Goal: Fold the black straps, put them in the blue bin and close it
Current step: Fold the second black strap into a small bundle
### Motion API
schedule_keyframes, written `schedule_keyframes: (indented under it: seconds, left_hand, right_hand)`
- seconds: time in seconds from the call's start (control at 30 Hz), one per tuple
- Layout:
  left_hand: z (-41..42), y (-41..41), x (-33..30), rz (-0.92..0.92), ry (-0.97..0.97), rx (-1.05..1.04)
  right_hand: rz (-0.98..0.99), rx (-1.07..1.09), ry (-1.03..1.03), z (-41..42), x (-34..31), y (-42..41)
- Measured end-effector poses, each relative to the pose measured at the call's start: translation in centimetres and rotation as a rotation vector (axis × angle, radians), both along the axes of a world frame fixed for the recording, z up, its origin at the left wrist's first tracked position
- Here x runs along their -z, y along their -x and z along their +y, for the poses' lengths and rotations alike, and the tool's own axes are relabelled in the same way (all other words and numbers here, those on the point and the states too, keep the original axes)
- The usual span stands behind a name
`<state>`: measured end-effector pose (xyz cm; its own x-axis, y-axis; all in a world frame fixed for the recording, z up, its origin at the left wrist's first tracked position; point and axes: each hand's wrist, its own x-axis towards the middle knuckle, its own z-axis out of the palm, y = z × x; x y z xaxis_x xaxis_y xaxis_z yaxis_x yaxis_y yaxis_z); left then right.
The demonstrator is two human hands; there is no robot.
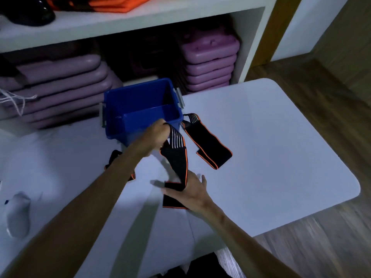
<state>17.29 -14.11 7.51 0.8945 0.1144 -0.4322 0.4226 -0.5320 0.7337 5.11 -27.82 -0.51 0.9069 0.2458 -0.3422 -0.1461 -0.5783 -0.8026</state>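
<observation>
An open blue bin stands on the white table, empty as far as I can see, with grey latches at both ends. My left hand is raised just in front of the bin, gripping the striped end of a black strap with orange edging. That strap hangs down to the table, where my right hand presses flat on its lower end. A second black strap lies flat to the right of the bin. Part of a third strap shows behind my left forearm.
White shelves behind the table hold stacks of purple cases and orange fabric on the upper board. A white cloth object lies at the table's left. Wooden floor runs along the right side. No bin lid is visible.
</observation>
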Motion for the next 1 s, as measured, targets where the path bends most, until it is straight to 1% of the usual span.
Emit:
schedule_keyframes:
  seconds: [0.03, 0.07, 0.13, 0.17, 0.23, 0.3, 0.37, 0.43, 0.5, 0.57, 0.6, 0.67, 0.73, 0.8, 0.83, 0.93, 1.0]
  left_hand:
    - [1.7, 0.0, -1.2, 0.005, 0.077, -0.129]
    - [3.9, 0.5, -2.2, 0.016, 0.128, -0.201]
    - [9.3, 2.7, -3.8, 0.063, 0.160, -0.171]
    - [12.1, 4.4, -4.2, 0.107, 0.190, -0.150]
    - [18.2, 8.9, -3.0, 0.243, 0.321, -0.183]
    - [22.6, 13.3, -0.2, 0.346, 0.454, -0.282]
    - [25.1, 17.7, 2.9, 0.368, 0.492, -0.395]
    - [25.7, 20.9, 5.9, 0.324, 0.397, -0.493]
    - [25.2, 22.4, 8.1, 0.172, 0.247, -0.585]
    - [24.9, 22.9, 9.9, 0.040, 0.070, -0.591]
    - [25.1, 22.9, 10.8, -0.022, 0.006, -0.578]
    - [25.9, 23.3, 12.1, -0.121, -0.110, -0.554]
    - [27.1, 24.1, 13.3, -0.168, -0.232, -0.502]
    - [27.5, 24.6, 13.3, -0.198, -0.279, -0.496]
    - [27.6, 24.7, 13.1, -0.212, -0.284, -0.522]
    - [27.6, 25.0, 12.5, -0.283, -0.368, -0.586]
    - [27.4, 25.4, 12.5, -0.325, -0.371, -0.557]
  right_hand:
    - [0.009, -0.021, -0.063, 1.0, -0.7, -0.1]
    - [0.040, -0.038, -0.163, 1.6, -0.9, -0.2]
    - [0.130, -0.131, -0.299, 1.9, -0.8, -0.8]
    - [0.159, -0.192, -0.308, 1.6, -0.7, -1.1]
    - [0.178, -0.277, -0.278, 1.0, -0.1, -1.9]
    - [0.188, -0.290, -0.284, 0.4, 0.0, -2.7]
    - [0.242, -0.276, -0.257, 0.1, 0.0, -3.3]
    - [0.293, -0.334, -0.140, -0.2, 0.1, -3.8]
    - [0.221, -0.432, 0.050, 0.5, 0.0, -3.2]
    - [0.067, -0.518, 0.216, 2.0, 0.0, -1.4]
    - [-0.042, -0.574, 0.306, 3.0, 0.1, 0.0]
    - [-0.330, -0.724, 0.431, 5.1, 0.8, 3.2]
    - [-0.513, -0.894, 0.449, 6.5, 2.0, 6.0]
    - [-0.639, -1.067, 0.478, 6.9, 4.1, 7.6]
    - [-0.673, -1.106, 0.488, 6.8, 4.9, 7.8]
    - [-0.628, -1.056, 0.494, 5.8, 5.1, 7.3]
    - [-0.593, -0.975, 0.485, 4.0, 5.0, 6.6]
